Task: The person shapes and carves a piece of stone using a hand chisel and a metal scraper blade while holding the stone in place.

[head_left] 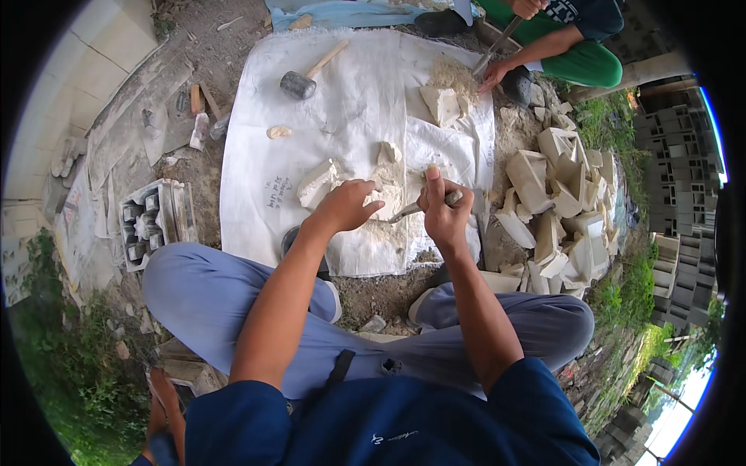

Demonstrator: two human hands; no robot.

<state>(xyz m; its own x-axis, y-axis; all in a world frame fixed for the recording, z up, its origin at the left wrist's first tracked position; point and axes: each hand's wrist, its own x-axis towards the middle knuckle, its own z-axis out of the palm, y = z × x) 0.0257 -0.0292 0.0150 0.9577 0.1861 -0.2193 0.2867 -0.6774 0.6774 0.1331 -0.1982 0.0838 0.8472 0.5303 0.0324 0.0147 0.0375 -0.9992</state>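
Note:
My left hand [346, 206] grips a pale, chalky block piece [386, 200] lying on a white woven sheet [256, 155]. Its thumb and fingers point toward the right, and part of the piece is hidden beneath them. In a closed fist, thumb up, my right hand [448, 213] holds a metal tool [402, 213] with a narrow curved end. That end touches or nearly touches the right side of the piece; its exact kind is unclear. Another broken chunk [317, 184] lies just left of my left hand, and a smaller one [390, 152] sits beyond it.
A black-headed mallet [298, 85] lies on the sheet's far left. Broken pale blocks [563, 202] are heaped at right. At left stands a metal mould [158, 221]. Far right, a co-worker's hand [494, 74] is near another chunk [441, 106]. My bent legs border the sheet's near edge.

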